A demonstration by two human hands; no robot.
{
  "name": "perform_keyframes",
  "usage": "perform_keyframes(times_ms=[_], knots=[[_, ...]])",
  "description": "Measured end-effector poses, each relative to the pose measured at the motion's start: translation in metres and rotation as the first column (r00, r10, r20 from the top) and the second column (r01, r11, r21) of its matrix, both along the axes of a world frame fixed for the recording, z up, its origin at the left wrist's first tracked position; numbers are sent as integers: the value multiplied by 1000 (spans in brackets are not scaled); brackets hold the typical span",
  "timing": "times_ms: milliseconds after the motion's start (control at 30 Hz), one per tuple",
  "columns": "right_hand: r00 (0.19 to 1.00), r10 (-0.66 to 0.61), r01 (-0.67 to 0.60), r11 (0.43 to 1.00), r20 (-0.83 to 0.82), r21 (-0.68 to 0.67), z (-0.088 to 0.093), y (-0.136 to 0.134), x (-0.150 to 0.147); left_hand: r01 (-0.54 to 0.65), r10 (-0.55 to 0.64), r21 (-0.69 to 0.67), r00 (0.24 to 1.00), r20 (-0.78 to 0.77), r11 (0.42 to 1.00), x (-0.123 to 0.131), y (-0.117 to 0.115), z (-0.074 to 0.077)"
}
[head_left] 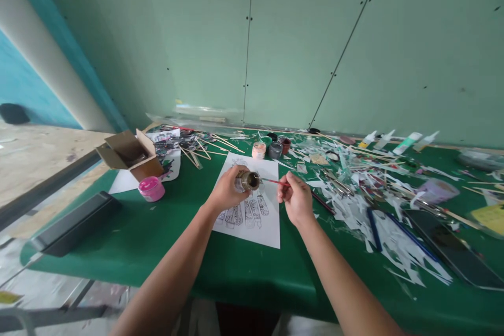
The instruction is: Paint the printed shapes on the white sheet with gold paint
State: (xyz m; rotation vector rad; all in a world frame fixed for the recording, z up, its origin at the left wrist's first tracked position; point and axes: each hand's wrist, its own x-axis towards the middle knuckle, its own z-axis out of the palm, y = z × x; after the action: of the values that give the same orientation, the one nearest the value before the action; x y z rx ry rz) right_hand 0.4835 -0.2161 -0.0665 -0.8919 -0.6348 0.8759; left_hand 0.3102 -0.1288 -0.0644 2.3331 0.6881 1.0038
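Note:
My left hand [228, 189] is closed around a small open paint jar [249, 180], tilted with its mouth toward the right. My right hand [295, 200] pinches a thin red-handled brush [275, 182] whose tip reaches into the jar's mouth. Both hands hover over a white sheet with a black line drawing [252, 215] lying on the green table [157, 236].
A pink paint pot [151, 188] and an open cardboard box [132, 155] stand at the left, a black case [74, 223] nearer the edge. Three small paint jars [271, 148] sit behind the sheet. Paper scraps, sticks, tubes [405, 143] and a dark phone [449, 247] crowd the right side.

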Motion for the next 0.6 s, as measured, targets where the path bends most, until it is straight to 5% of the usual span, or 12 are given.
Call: perform_keyframes(times_ms=[300,600], knots=[[996,60,-64,996,-61,-64,-1,-5,16,-206,222,-159,971,90,966,2,7,-6],[990,23,-14,998,137,-65,-2,-3,8,11,-8,-120,1000,20,993,5,3,-7]])
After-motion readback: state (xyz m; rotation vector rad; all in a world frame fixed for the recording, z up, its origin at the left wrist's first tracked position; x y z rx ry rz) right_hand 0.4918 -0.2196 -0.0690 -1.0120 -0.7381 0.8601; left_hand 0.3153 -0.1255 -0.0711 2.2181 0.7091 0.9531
